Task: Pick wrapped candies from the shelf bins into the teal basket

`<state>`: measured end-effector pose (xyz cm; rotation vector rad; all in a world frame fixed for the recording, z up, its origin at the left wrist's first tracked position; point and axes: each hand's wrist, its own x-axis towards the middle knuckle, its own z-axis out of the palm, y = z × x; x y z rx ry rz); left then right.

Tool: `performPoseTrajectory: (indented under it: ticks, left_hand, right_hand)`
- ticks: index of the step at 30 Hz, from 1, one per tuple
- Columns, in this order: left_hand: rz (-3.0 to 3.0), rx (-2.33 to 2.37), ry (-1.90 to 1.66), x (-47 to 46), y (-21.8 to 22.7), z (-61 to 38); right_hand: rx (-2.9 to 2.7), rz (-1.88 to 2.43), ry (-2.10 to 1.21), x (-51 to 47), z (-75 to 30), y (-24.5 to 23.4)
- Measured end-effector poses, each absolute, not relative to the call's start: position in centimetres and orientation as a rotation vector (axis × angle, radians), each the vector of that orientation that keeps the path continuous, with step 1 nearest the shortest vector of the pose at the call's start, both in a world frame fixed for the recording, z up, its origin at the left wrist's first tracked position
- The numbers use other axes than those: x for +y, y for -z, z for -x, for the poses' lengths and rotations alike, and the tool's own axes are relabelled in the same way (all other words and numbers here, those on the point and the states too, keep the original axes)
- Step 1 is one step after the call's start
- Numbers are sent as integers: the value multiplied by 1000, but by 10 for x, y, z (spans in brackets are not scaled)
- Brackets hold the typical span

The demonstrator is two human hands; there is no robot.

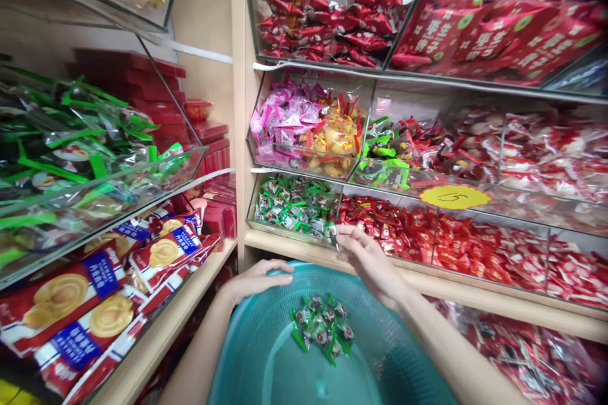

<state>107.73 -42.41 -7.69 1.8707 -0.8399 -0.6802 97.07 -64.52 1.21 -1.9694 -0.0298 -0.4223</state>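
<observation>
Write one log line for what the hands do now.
left hand: gripping teal basket rim | right hand: at green candy bin front | inside basket: green candies

Basket (266, 342) teal, mesh pattern; candies (323, 326) inside basket green-white; sweets (399, 228) above basket red; tag (455, 197) above-right of basket yellow.

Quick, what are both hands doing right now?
Left hand: closed on the rim of the round teal plastic mesh basket.
Right hand: fingers pinched by the clear bin of green-wrapped sweets; whether it holds one cannot be told.
</observation>
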Motion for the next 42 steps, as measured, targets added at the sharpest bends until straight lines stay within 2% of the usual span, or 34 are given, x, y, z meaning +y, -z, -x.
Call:
performPoseTrajectory:
  ticks: [2, 5, 11, 20, 30, 42]
  left_hand:
    - [-1858, -846, 677, -425, 79, -1079]
    - [-1835, -840, 680, -426, 83, -1081]
    - [-1829, -829, 681, -426, 84, -1080]
    - [-1771, -829, 690, -429, 80, -1078]
    - [-1655, -743, 682, -427, 86, -1076]
    - [-1524, -858, 643, -427, 89, -1080]
  right_hand:
    - [20, 1566, 175, -642, -961, -4]
    - [18, 1286, -40, -637, -953, 1]
    - [9, 1036, -116, -634, -951, 7]
    - [57, 966, -169, -629, -952, 19]
    - [204, 954, -305, -584, -979, 81]
    - [164, 945, -299, -581, -968, 88]
